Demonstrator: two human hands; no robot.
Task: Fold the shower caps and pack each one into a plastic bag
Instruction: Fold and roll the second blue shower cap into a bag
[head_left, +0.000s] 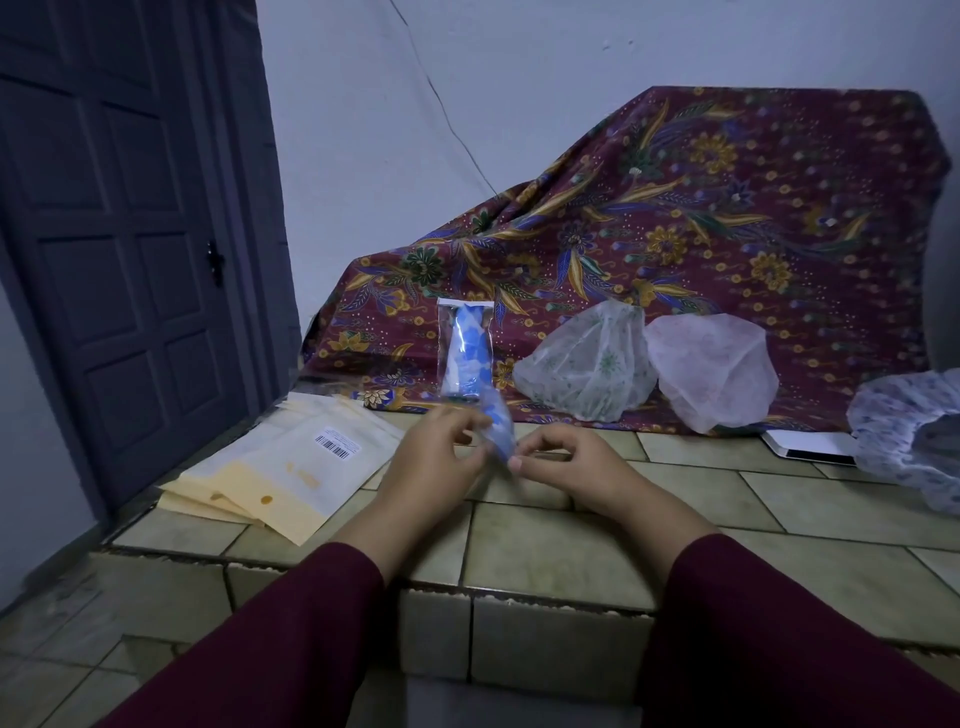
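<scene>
- The grip: the left hand (434, 457) and the right hand (566, 462) meet above the bench (571, 551), fingers curled, both pinching a small folded shower cap (498, 426), blue-patterned and blurred, held between them just off the tiles.
- Both forearms wear dark red sleeves (779, 634) and reach in from the near edge.
- Left of the hands lies a fanned stack of plastic bags (275, 478) with cream backing; the top one carries a barcode label.
- Just beyond the hands a packed bag (464, 349) with a blue cap inside leans upright against a batik cloth (701, 218) draped over something at the far side.
- Right of it, two loose caps rest against the cloth, touching: a green-printed cap (587, 364) and a pale pink cap (714, 376).
- Another floral cap (898, 431) lies at the far right edge, beside a flat white device (810, 447).
- A dark door (119, 249) stands at the left.
</scene>
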